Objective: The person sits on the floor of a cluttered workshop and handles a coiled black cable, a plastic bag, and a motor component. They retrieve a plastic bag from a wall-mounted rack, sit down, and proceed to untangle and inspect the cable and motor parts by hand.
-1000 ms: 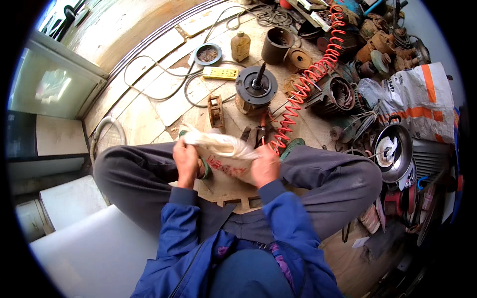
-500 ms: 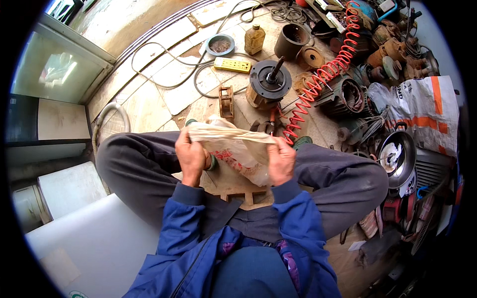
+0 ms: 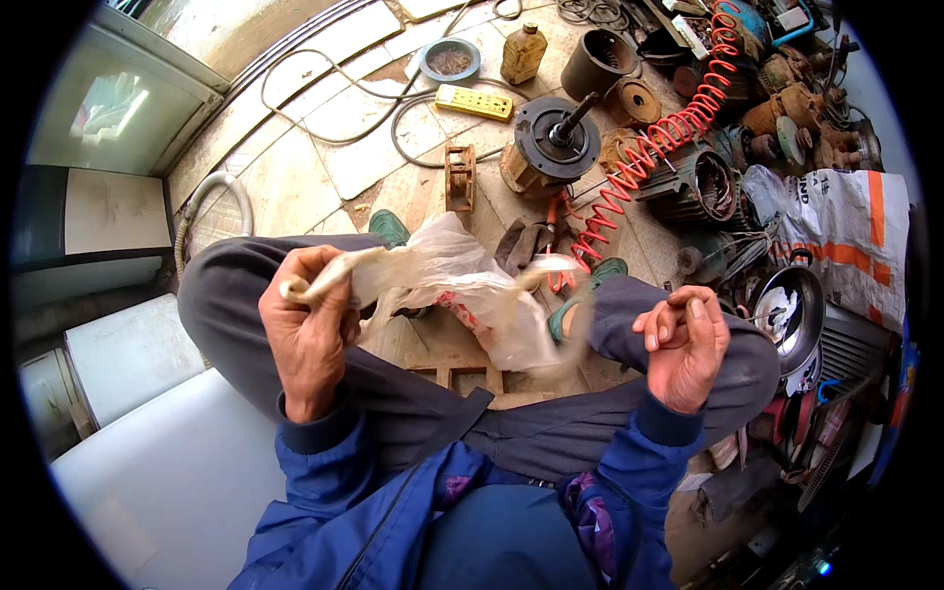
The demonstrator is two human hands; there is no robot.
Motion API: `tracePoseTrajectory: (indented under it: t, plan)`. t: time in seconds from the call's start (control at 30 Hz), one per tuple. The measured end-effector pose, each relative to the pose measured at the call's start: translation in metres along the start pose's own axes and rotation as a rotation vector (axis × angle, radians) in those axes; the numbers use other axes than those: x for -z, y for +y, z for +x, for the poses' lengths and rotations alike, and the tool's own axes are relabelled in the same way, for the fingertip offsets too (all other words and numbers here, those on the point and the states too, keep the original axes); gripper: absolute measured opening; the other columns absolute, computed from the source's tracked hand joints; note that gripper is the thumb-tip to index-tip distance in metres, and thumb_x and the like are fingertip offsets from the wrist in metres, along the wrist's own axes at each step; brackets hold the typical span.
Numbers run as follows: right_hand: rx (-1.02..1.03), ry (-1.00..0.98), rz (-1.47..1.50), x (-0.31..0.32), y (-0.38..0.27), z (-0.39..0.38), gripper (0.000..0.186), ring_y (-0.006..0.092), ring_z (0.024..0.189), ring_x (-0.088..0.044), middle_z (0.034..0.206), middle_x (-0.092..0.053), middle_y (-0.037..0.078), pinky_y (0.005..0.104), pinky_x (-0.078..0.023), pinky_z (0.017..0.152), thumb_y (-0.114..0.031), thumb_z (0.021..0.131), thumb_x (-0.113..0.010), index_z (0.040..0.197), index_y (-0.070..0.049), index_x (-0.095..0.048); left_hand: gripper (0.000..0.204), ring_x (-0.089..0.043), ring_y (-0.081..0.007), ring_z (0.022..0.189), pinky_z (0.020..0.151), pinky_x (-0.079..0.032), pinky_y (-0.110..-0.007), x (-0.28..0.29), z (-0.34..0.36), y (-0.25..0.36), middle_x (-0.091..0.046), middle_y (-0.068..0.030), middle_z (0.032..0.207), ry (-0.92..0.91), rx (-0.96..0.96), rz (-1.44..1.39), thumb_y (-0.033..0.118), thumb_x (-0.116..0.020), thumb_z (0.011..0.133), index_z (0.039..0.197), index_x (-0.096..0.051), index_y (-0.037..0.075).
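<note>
- While a pale ribbed hose [image 3: 242, 205] loops on the tiled floor [image 3: 295, 197] beyond the left knee [image 3: 211, 285], the left hand [image 3: 310, 334] is raised over that leg; grip clamped, thumb against fingers, on a twisted edge of thin plastic.
- Plastic bag [image 3: 447, 261], whitish with red print: trails rightward from the left hand, between the legs; right end motion-blurred.
- Beyond the bag, on the floor: round bowl [image 3: 450, 80] with small bits inside, rusty spool-like frame [image 3: 459, 182], yellow power strip [image 3: 474, 102], jug [image 3: 523, 55].
- Motor [image 3: 556, 143], shaft sticking up at a tilt.
- Red coiled hose [image 3: 678, 133] running diagonally past it.
- Right hand [image 3: 683, 344]: grip apart, fingers half-curled, clear of the bag, near the right knee [image 3: 747, 369].
- Far right: black pan [image 3: 801, 329], white-and-orange sack [image 3: 851, 231].
</note>
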State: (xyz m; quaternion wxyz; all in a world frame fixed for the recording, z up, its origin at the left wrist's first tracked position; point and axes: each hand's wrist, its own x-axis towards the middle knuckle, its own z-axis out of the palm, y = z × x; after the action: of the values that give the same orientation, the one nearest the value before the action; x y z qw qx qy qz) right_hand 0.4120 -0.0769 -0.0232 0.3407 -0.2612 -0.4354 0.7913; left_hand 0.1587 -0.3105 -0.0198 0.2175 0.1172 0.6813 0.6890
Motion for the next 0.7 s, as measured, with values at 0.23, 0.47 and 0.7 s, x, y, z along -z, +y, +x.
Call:
tracePoseTrajectory:
  t: [0.23, 0.47, 0.7]
  plan:
    - [0.285, -0.601, -0.893, -0.103, 0.041, 0.046, 0.018, 0.0352, 0.084, -0.066, 0.093, -0.065, 0.022, 0.0396, -0.054, 0.078, -0.003, 0.086, -0.059, 0.102, 0.004, -0.065, 0.024, -0.045, -0.0049, 0.042, 0.039, -0.032, -0.019, 0.000, -0.002, 0.014, -0.063, -0.0067, 0.074, -0.262, 0.102, -0.132, 0.007, -0.060, 0.098, 0.117, -0.059, -0.007]
    - [-0.069, -1.078, -1.207, -0.062, 0.140, -0.014, 0.012, 0.0452, 0.066, -0.065, 0.065, -0.064, 0.021, 0.0518, -0.053, 0.062, -0.009, 0.078, -0.057, 0.079, -0.001, -0.065, 0.042, -0.051, -0.0106, 0.040, 0.035, -0.029, -0.019, 0.014, 0.006, 0.007, -0.071, -0.0169, 0.099, -0.236, 0.107, -0.446, 0.016, -0.048, 0.103, 0.137, -0.046, -0.010]
    - [0.382, -1.330, -1.714, -0.025, 0.069, -0.046, 0.013, 0.0284, 0.087, -0.058, 0.087, -0.057, 0.011, 0.0431, -0.049, 0.080, -0.015, 0.075, -0.062, 0.069, -0.003, -0.062, 0.046, -0.062, -0.0175, 0.047, 0.032, -0.027, -0.020, 0.019, 0.002, 0.009, -0.060, -0.0300, 0.126, -0.281, 0.211, -0.679, 0.012, -0.043, 0.104, 0.142, -0.036, -0.012]
